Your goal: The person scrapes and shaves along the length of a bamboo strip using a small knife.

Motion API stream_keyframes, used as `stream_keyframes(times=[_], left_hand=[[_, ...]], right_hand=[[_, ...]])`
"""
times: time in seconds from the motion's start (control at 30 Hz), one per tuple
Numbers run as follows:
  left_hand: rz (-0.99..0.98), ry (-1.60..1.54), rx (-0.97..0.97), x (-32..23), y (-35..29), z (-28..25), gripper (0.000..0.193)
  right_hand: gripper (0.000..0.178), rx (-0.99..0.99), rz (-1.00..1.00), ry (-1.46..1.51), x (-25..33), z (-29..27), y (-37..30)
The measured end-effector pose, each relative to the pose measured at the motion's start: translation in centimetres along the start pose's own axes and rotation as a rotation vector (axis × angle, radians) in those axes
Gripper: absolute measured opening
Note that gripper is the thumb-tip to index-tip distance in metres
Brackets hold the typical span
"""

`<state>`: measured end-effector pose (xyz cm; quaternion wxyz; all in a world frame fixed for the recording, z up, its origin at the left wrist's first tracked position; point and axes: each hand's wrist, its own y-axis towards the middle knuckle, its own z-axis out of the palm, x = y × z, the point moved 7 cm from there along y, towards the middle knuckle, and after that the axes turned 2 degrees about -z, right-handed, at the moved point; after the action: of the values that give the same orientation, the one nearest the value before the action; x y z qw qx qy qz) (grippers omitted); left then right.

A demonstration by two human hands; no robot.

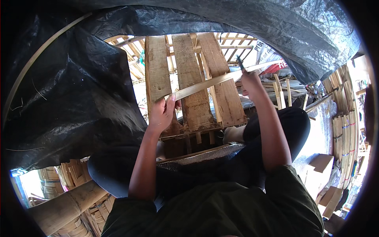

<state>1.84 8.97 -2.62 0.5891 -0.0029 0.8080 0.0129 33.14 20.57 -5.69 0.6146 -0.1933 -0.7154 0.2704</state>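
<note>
One bamboo strip [205,84], already slat-thin, remaining work untellable, slants above three wooden planks [189,65], its near left end pinched in the left hand [161,114], the right hand [252,83] clasping a knife [240,63] beside its far right stretch.

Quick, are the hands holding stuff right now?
Left hand: closed, holding the pale strip near its end.
Right hand: closed, holding what looks like a dark knife.
</note>
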Motion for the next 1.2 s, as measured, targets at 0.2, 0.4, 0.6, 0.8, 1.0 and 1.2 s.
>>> stream_keyframes(times=[0.2,0.4,0.6,0.8,1.0,1.2], left_hand=[[0.004,-0.04,0.007,0.1,0.0,0.0,0.036],[0.012,-0.012,0.011,0.7,-0.1,0.1,0.036],[0.041,-0.013,0.029,-1.1,0.0,0.3,0.036],[0.009,-0.136,-0.017,-0.1,-0.1,-0.2,0.034],[0.042,0.021,0.02,-0.2,-0.3,0.0,0.034],[0.038,-0.004,0.007,-0.3,-0.1,0.2,0.032]], right_hand=[[0.022,0.061,0.08,0.037,-1.6,1.3,-0.1],[0.014,-0.304,-0.128,-0.194,0.5,2.4,-4.4],[0.024,-0.3,-0.194,0.358,1.0,-2.0,-2.6],[0.023,0.087,0.03,0.074,-0.4,3.1,-3.8],[0.022,0.148,0.017,0.293,-2.1,7.3,-4.6],[0.017,-0.198,-0.369,0.604,1.5,-3.9,-1.8]])
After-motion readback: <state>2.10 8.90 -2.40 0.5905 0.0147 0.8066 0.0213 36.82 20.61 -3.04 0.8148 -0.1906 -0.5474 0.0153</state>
